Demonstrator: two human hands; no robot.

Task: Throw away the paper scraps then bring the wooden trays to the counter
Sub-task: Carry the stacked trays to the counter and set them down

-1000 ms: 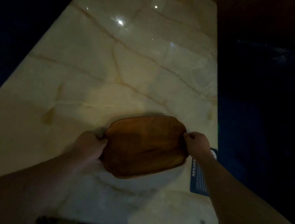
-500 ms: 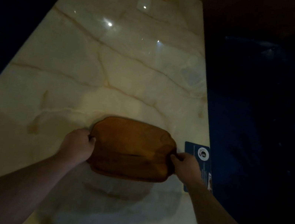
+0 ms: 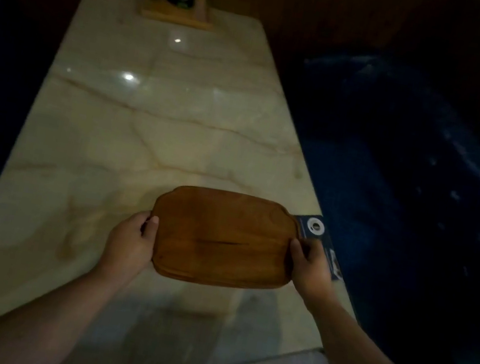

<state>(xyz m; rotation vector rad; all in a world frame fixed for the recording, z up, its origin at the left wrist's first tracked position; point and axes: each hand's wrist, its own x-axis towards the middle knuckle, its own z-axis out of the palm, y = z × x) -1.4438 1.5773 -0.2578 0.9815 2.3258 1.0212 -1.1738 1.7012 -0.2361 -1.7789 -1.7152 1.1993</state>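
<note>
A brown wooden tray (image 3: 222, 239) with rounded corners is held level a little above the marble table (image 3: 151, 135), near its front right part. My left hand (image 3: 130, 243) grips the tray's left edge, thumb on top. My right hand (image 3: 310, 265) grips its right edge. The tray looks like a stack, with a second edge showing along its front. No paper scraps are in view.
A dark blue card (image 3: 320, 243) lies on the table's right edge, partly under my right hand. A wooden stand (image 3: 178, 12) with a white sign stands at the far end. Dark blue seating (image 3: 418, 211) runs along the right side. Tiled floor shows below.
Both hands turned the tray from slanted to square with the table and lifted it toward me. My view has tilted up, so the far end of the table shows.
</note>
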